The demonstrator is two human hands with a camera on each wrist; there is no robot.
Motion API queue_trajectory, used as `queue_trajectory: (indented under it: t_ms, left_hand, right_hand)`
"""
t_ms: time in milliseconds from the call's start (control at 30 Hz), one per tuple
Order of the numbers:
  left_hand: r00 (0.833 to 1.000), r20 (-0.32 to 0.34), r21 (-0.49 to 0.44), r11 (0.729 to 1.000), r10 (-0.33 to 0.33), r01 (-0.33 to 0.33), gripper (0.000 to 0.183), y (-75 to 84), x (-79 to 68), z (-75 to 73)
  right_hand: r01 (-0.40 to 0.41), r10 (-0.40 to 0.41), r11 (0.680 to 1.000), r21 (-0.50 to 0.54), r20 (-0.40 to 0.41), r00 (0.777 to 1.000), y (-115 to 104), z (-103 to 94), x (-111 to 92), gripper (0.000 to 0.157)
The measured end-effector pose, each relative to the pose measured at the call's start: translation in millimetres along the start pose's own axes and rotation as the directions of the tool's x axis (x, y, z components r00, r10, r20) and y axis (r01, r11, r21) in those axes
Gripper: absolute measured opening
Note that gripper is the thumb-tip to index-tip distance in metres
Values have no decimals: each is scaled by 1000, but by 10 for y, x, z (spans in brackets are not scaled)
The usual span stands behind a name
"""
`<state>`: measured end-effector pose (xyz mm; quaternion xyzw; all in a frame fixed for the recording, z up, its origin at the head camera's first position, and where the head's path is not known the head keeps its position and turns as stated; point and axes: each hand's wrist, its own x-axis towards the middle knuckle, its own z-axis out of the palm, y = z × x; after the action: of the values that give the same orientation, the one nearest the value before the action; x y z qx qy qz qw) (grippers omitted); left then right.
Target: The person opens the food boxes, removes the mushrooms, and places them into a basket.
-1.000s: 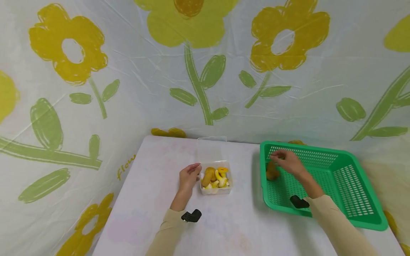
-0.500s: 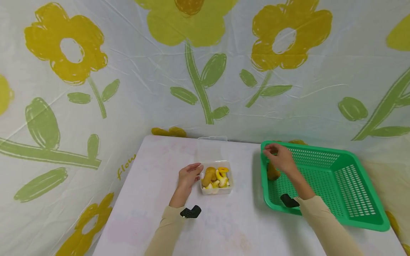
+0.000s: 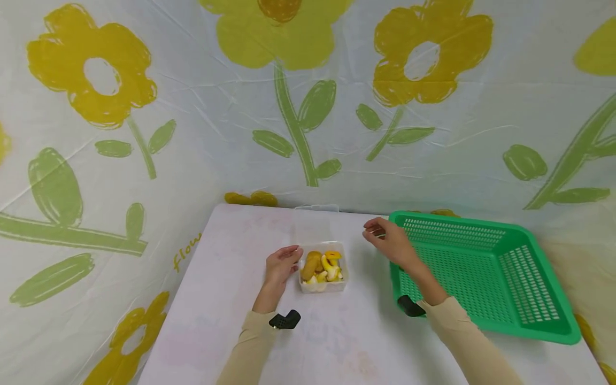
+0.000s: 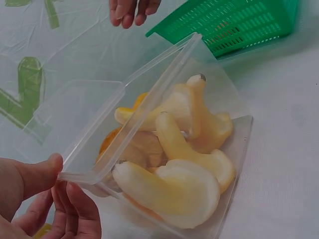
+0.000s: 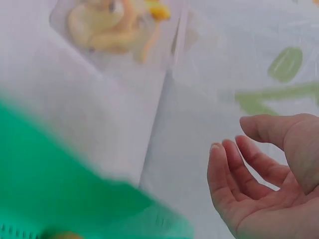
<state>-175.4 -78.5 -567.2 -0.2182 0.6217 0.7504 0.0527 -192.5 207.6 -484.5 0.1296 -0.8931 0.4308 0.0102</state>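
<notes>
A clear plastic box (image 3: pixel 323 286) with its lid (image 3: pixel 315 223) folded back stands on the table. Inside lie several mushrooms (image 4: pixel 172 191), yellow, whitish and brown. My left hand (image 3: pixel 283 263) pinches the box's rim at a corner, thumb above and fingers below, as the left wrist view shows. My right hand (image 3: pixel 392 241) is in the air over the left edge of the green basket (image 3: pixel 486 321), fingers loosely bent and nothing between them. In the right wrist view, a brownish rounded thing (image 5: pixel 65 235) peeks up at the bottom, inside the basket; my right forearm hides it in the head view.
The basket, with perforated walls, takes up the right side of the white table (image 3: pixel 231 240). A flower-printed cloth (image 3: pixel 192 133) hangs close behind the table and along its left. The raised lid edge lies near the table's back edge.
My right hand has moved left, from above the brown thing inside the basket to beyond its left rim, still holding nothing. My left hand has stayed at the box.
</notes>
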Motion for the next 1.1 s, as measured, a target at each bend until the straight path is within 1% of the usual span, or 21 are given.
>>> queue_trajectory:
  t_ms: [233, 367, 500, 733, 767, 800, 900, 967, 1000, 1100]
  left_hand:
    - [1000, 7, -17, 1000, 12, -12, 31, -7, 3, -45]
    - [1000, 12, -23, 1000, 21, -21, 32, -12, -2, -53]
    - [1000, 13, -28, 999, 25, -25, 33, -17, -5, -44]
    - [1000, 14, -31, 999, 19, -19, 30, 6, -16, -26]
    - [1000, 21, -32, 999, 17, -16, 30, 38, -38, -26]
    - [1000, 21, -32, 999, 18, -17, 31, 37, -38, -25]
    - [1000, 20, -29, 1000, 12, -11, 31, 48, -44, -19]
    - [1000, 15, -18, 1000, 5, -4, 31, 52, -44, -17]
    - [1000, 8, -17, 1000, 7, -7, 30, 18, -19, -15]
    - [1000, 9, -10, 1000, 4, -4, 30, 18, -17, -12]
  right_hand:
    - [32, -30, 999, -24, 79, 996, -178, 330, 56, 23]
    - [45, -45, 999, 4, 115, 992, -236, 470, 50, 20]
    - [54, -59, 998, 37, 157, 986, -258, 589, 36, 19]
    - [75, -81, 997, 33, 240, 967, -261, 787, 22, 20]
    - [75, -80, 997, 30, 252, 964, -261, 810, 22, 21]
    - [72, -77, 997, 28, 260, 963, -270, 830, 19, 21]
    - [64, -63, 998, 7, 262, 963, -292, 884, 7, 23]
    - [54, -49, 998, -13, 249, 967, -308, 919, -2, 24]
    - [51, -43, 998, -27, 242, 969, -316, 935, -7, 24]
    - [45, -28, 996, -74, 219, 975, -324, 982, -19, 22]
